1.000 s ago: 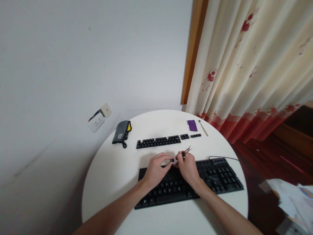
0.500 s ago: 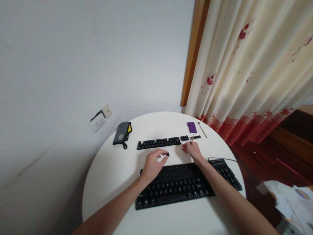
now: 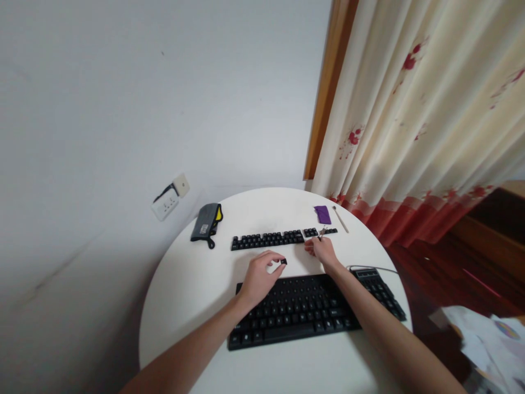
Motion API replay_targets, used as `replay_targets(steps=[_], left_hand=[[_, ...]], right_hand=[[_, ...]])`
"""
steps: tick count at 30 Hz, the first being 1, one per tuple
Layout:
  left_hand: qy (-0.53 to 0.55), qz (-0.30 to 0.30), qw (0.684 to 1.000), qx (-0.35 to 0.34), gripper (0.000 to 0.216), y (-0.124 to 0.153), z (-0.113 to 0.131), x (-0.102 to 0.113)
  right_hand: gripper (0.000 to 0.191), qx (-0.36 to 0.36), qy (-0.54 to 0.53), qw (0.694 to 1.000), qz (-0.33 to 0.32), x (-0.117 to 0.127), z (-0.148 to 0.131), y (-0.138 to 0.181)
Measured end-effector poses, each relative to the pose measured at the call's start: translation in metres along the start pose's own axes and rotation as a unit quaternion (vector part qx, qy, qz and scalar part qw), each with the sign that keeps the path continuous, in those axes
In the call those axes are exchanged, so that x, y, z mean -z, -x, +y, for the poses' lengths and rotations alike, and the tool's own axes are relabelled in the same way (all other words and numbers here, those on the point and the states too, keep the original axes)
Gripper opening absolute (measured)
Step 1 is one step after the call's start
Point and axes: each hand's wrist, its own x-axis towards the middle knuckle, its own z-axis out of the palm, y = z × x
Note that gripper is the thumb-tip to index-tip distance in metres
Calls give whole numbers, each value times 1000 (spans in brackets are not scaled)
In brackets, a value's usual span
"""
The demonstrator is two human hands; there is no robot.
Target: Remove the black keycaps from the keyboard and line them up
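A small black keycap (image 3: 283, 262) is pinched between the thumb and forefinger of my left hand (image 3: 259, 276), above the top edge of a black keyboard (image 3: 289, 332). The keyboard's upper rows show bare switch stems, while caps sit on the lower rows. My right hand (image 3: 323, 253) is closed on a small metal keycap puller (image 3: 322, 233), whose prongs point away from me. Beyond both hands lies a line of removed keycaps (image 3: 266, 239), with a smaller cluster (image 3: 310, 232) and a short row (image 3: 330, 231) to its right. My right forearm hides part of the keyboard.
A grey pouch with yellow inside (image 3: 204, 223) lies at the back left of the round white table (image 3: 172, 306). A purple cloth (image 3: 322, 214) and a thin brush (image 3: 341, 220) are at the back right. A cable (image 3: 377, 267) runs behind the number pad.
My left hand has shifted slightly right and down with the keycap, which has turned a little. My right hand stays nearly where it was. The view has moved slightly.
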Motion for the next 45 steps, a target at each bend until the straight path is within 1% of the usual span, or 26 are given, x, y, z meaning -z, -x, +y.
replay_targets(steps=[12,16,18,19,21,23,25,28,31,34,37,39,40,42,45], left_hand=[[-22,-16,1000,-4,14,1,-1,-1],[0,-20,1000,-12,15,1,1,0],[15,-21,1000,-17,16,1,2,1],[17,-20,999,-18,15,1,2,2],[13,-17,1000,-18,13,0,1,2],[18,-11,1000,-6,18,1,-1,1],[39,-7,999,17,29,2,-2,-1],[74,-21,996,46,36,3,-4,-4],[96,-29,993,57,39,2,-4,-3],[99,-11,993,60,42,0,-2,0],[72,-5,996,51,29,-2,1,4],[52,-15,997,49,23,-2,3,6],[45,-21,998,50,23,-1,4,7],[34,-32,998,49,23,0,5,8],[24,-42,998,47,28,0,5,8]], right_hand=[[29,2,24,1000,1,-1,2,-2],[30,35,31,999,-13,4,-6,7],[29,79,36,995,-42,7,-12,20],[29,110,42,991,-66,8,-14,30],[29,227,83,961,-133,10,-19,51],[25,306,125,924,-191,10,-22,71],[19,338,158,899,-227,9,-24,85],[16,344,186,886,-248,8,-26,93],[9,336,211,885,-242,12,-27,85],[7,324,238,889,-220,21,-23,63],[12,295,288,895,-168,34,-12,29],[12,247,336,901,-118,42,-4,6],[13,230,352,902,-103,45,0,-3],[15,214,362,903,-87,47,6,-19],[18,200,363,907,-72,45,14,-29]])
